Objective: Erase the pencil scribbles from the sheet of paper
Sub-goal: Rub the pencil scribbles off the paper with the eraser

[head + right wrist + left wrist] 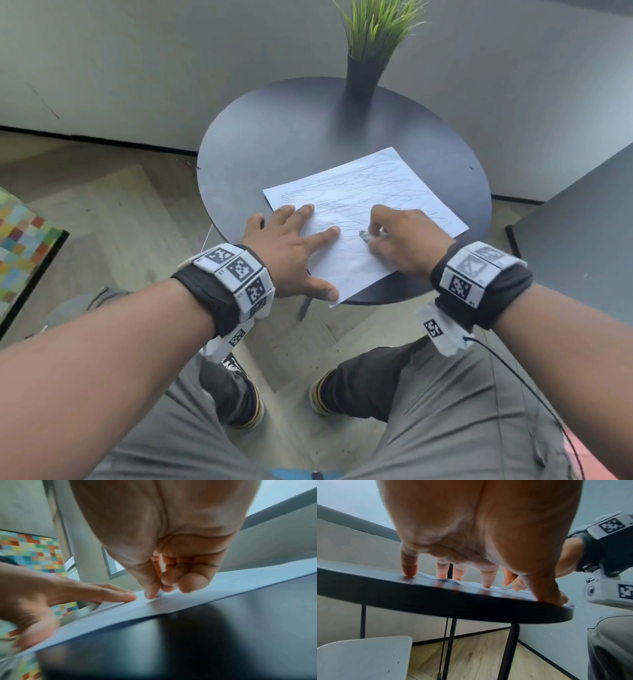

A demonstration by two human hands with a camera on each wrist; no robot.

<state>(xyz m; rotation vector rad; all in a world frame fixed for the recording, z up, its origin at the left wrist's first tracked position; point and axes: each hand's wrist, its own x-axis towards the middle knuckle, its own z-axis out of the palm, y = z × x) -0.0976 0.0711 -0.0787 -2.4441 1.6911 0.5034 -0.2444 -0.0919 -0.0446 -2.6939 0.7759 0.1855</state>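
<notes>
A white sheet of paper [363, 205] covered in grey pencil scribbles lies on the round dark table [291, 144]; its near corner hangs slightly over the table's front edge. My left hand [294, 253] lies flat on the sheet's left part, fingers spread and straight, thumb at the near corner. My right hand [400, 236] has its fingers curled and pinches a small grey eraser [364, 235] against the paper near the middle. In the right wrist view the thumb and fingertips [152, 592] press down on the paper [188, 599]; the eraser is mostly hidden there.
A black pot [363, 77] with green grass stands at the table's far edge. A dark panel [582, 240] sits to the right, a colourful checkered object [20, 240] on the floor to the left. A white chair seat [363, 657] is below the table. My knees are under the table's near edge.
</notes>
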